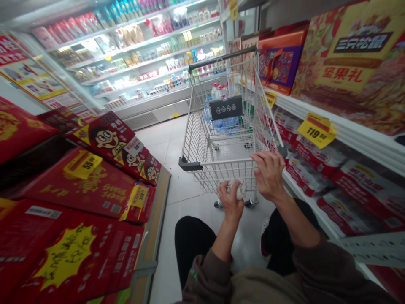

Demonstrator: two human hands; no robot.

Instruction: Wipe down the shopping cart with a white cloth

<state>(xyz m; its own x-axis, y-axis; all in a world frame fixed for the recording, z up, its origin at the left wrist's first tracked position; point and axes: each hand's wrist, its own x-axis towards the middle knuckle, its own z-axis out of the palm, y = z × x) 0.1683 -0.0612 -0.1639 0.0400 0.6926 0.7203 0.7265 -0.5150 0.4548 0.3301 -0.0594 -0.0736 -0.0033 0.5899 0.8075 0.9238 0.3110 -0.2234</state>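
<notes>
My right hand (268, 175) curls over the near rail (221, 162) of a wire shopping cart (202, 135), close to the rail's grey right end. My left hand (229, 199) sits just below that rail, closed around a crumpled white tissue or cloth (236, 188). Its exact material is hard to tell. Inside the cart, at the far end, stand packaged water bottles (226, 125) and white bottles (220, 90), partly hidden behind a dark plastic panel (226, 107).
Red boxes with yellow price labels (82, 177) are stacked along the left of the aisle. Shelves of boxed goods (329, 169) with a yellow 119.00 tag (315, 130) line the right. A lit refrigerated display (133, 59) stands ahead, beyond the tiled floor (180, 185).
</notes>
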